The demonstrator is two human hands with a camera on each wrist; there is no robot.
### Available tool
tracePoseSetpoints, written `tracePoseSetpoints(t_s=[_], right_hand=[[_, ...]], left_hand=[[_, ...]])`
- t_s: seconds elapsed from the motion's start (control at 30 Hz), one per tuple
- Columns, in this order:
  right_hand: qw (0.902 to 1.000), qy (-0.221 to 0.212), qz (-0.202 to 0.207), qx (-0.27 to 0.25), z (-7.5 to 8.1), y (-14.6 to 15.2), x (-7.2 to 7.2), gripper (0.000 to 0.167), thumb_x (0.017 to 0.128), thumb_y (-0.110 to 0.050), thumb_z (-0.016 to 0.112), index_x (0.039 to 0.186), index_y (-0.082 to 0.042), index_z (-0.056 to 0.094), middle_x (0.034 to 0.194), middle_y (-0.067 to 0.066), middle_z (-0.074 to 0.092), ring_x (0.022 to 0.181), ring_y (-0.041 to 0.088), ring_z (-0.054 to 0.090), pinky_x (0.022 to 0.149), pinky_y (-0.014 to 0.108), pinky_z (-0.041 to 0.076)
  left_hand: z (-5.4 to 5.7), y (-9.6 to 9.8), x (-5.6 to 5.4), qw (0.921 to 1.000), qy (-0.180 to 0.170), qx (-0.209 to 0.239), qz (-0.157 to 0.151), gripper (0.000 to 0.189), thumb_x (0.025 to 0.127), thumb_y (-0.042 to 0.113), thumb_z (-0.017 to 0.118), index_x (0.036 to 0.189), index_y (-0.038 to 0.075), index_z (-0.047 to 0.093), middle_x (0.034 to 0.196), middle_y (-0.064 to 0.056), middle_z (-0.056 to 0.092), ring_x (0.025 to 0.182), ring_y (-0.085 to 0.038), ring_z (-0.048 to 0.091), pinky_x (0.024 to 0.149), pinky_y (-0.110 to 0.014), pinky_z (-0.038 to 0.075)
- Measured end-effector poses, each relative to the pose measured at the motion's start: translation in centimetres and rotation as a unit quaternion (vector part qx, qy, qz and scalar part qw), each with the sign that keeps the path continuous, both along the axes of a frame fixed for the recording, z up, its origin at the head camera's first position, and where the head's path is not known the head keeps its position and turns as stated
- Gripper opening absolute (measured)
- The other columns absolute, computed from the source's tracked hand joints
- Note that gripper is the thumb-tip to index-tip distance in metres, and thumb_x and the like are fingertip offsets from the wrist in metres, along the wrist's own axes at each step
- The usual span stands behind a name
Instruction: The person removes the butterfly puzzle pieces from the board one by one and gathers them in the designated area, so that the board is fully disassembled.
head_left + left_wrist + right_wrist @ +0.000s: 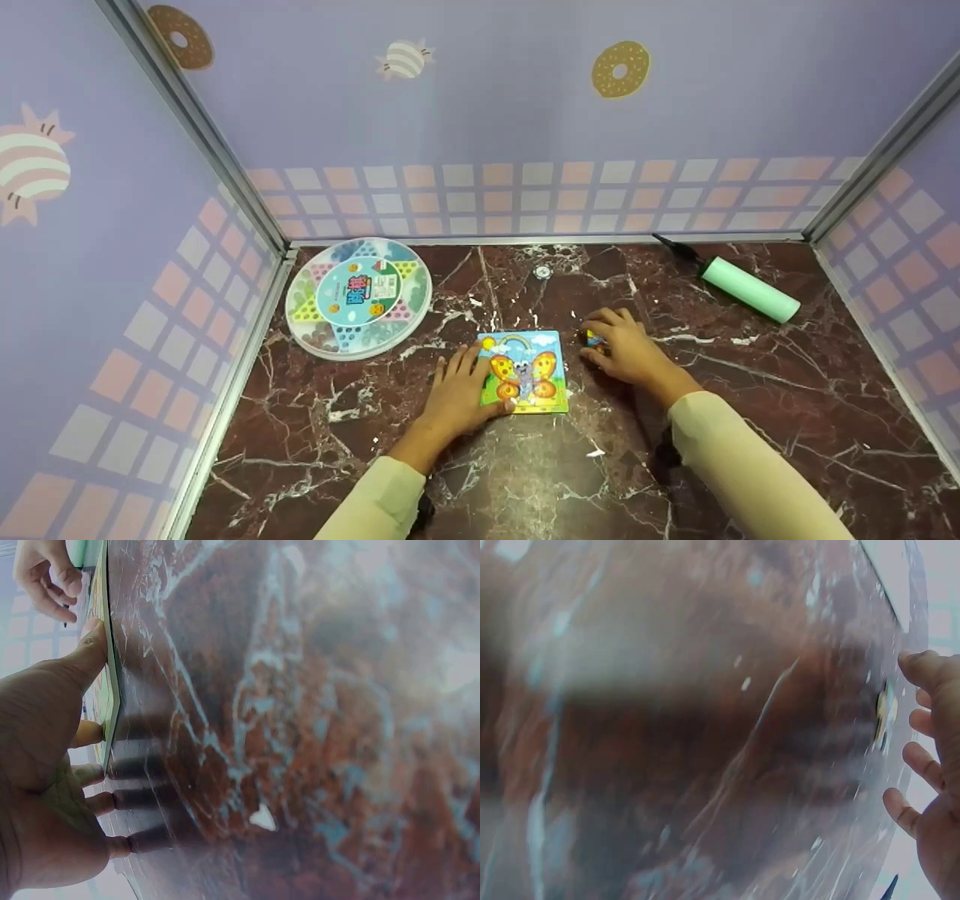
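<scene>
- Butterfly puzzle (547,371) lies flat mid-tabletop (525,480); left hand (456,388) rests along its left edge, fingers spread, probably so it won't slide.
- Right hand's (628,349) fingers arch loosely over a small colourful piece (596,340) just beside the puzzle, not gripping it.
- Chinese checkers set (358,298) and mint hand pump (750,289) sit toward the far corners, presumably out of the way.

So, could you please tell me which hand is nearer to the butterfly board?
The left hand is nearer: it touches the left side of the butterfly board, while the right hand is off the board's right side, apart from it, by a small colourful piece.
</scene>
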State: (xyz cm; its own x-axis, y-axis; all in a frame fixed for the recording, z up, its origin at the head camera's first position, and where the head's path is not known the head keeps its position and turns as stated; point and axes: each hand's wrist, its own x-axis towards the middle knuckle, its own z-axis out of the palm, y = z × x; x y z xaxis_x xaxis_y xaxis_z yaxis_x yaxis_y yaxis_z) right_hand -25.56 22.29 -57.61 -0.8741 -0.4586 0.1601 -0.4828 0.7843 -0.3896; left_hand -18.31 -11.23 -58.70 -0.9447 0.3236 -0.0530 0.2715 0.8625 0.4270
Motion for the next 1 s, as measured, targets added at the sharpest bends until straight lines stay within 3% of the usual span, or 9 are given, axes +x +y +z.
tracePoseSetpoints(t_s=[0.4,0.67,1.0], right_hand=[[0.9997,-0.012,0.022,0.004,0.0,-4.3,0.0,0.050,0.099,-0.037,0.084,0.138,-0.009,0.075,0.142,0.014,0.067,0.128,0.040,0.057,0.100,0.072,0.052],[0.9992,-0.023,0.030,0.013,-0.1,-6.5,0.2,0.044,0.101,-0.036,0.083,0.137,-0.013,0.075,0.144,0.014,0.064,0.131,0.040,0.055,0.097,0.067,0.048],[0.9985,-0.018,0.033,0.038,-0.1,-8.8,0.1,0.044,0.100,-0.036,0.083,0.139,-0.016,0.075,0.143,0.011,0.065,0.135,0.038,0.056,0.101,0.073,0.048]], left_hand=[[0.0,0.1,-0.1,1.0000,-0.001,-0.004,0.001,0.081,0.092,0.060,0.083,0.151,0.011,0.057,0.179,-0.019,0.035,0.167,-0.046,0.031,0.134,-0.074,0.022],[-0.1,-0.1,-0.2,1.0000,-0.009,-0.003,-0.001,0.085,0.094,0.064,0.080,0.155,0.011,0.055,0.180,-0.018,0.032,0.168,-0.046,0.028,0.135,-0.073,0.020],[-0.1,-0.2,-0.1,0.9999,-0.005,0.006,-0.007,0.088,0.092,0.065,0.080,0.155,0.010,0.055,0.179,-0.020,0.033,0.168,-0.048,0.028,0.134,-0.075,0.021]])
